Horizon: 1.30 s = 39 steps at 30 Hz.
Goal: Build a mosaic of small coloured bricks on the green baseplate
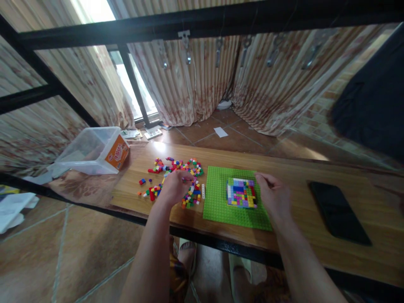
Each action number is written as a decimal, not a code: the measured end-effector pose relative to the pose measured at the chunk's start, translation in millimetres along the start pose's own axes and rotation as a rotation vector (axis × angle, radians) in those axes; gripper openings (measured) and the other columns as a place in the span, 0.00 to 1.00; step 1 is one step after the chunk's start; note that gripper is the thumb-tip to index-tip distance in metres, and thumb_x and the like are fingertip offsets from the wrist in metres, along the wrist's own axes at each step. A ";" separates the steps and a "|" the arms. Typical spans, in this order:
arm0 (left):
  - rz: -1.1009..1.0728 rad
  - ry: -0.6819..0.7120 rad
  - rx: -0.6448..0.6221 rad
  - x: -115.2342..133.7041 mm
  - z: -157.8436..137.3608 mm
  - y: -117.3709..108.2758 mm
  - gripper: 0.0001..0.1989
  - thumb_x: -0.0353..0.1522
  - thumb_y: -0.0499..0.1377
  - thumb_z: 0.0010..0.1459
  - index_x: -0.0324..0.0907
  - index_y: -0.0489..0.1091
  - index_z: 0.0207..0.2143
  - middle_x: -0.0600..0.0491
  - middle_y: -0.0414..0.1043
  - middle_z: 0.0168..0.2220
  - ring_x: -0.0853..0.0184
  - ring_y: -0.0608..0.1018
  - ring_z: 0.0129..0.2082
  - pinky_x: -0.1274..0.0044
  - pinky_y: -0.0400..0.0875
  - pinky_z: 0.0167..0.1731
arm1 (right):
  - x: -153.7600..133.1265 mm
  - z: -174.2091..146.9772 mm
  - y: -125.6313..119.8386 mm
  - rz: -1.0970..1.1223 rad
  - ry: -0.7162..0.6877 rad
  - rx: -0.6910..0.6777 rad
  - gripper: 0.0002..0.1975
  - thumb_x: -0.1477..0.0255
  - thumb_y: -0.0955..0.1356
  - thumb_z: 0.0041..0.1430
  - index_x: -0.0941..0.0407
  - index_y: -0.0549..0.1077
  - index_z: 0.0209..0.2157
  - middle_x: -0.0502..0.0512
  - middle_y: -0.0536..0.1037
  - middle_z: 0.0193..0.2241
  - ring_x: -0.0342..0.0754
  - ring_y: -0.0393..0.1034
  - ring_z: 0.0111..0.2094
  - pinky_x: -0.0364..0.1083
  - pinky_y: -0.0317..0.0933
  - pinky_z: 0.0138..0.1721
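Observation:
My left hand (177, 185) is over a spread pile of small coloured toy bricks (195, 168), its fingers bent together among them; whatever they pinch is too small to make out. A green studded baseplate (216, 210) lies to the right of the pile. On it sits a low, roughly square build of many-coloured bricks (241, 193), with blue, white, purple, red and yellow pieces. At the baseplate's right edge is my right hand (274, 193), fingers curled in and closed, anything inside them hidden. Between pile and baseplate lies a white studded strip (203, 191).
A clear plastic box (85, 147) with an orange label stands at the table's left end. A black phone (339, 212) lies on the wooden table (299, 219) at right. A black metal bar (202, 29) with hanging clips crosses above. Curtains hang behind.

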State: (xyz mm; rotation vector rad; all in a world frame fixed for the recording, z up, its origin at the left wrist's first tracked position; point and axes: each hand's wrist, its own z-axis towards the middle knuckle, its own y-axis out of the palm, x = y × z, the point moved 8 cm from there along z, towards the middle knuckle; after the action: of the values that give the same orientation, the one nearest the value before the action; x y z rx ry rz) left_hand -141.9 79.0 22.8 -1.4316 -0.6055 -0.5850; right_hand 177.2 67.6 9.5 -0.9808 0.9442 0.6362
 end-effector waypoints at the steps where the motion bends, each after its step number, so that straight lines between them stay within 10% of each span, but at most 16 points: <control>1: 0.083 0.034 -0.009 5.7 -1.2 3.3 0.09 0.27 0.59 0.49 0.44 0.79 0.30 0.52 0.79 0.31 0.64 0.78 0.33 0.76 0.69 0.37 | -1.1 -0.3 0.8 -0.007 0.000 -0.005 0.15 0.59 0.67 0.56 0.55 0.80 0.34 0.56 0.82 0.35 0.55 0.76 0.38 0.51 0.66 0.41; 20: 0.553 0.076 -0.067 23.0 -8.4 28.3 0.08 0.28 0.57 0.52 0.42 0.76 0.32 0.46 0.75 0.37 0.59 0.76 0.40 0.73 0.67 0.37 | -6.1 -3.1 3.5 -0.058 -0.008 -0.047 0.17 0.58 0.67 0.55 0.56 0.80 0.33 0.57 0.82 0.32 0.54 0.76 0.35 0.48 0.66 0.37; 39: 0.426 0.096 0.056 35.1 -1.7 22.3 0.08 0.27 0.55 0.55 0.41 0.74 0.31 0.47 0.73 0.37 0.61 0.74 0.39 0.72 0.68 0.40 | -11.5 -2.0 2.1 -0.018 -0.060 -0.020 0.15 0.60 0.66 0.57 0.56 0.80 0.33 0.57 0.82 0.33 0.52 0.75 0.35 0.49 0.66 0.37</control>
State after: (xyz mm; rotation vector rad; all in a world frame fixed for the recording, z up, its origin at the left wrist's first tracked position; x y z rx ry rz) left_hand -101.1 78.2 31.1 -1.4168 -0.2267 -0.2937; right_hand 169.5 66.2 18.4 -0.9813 0.8770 0.6578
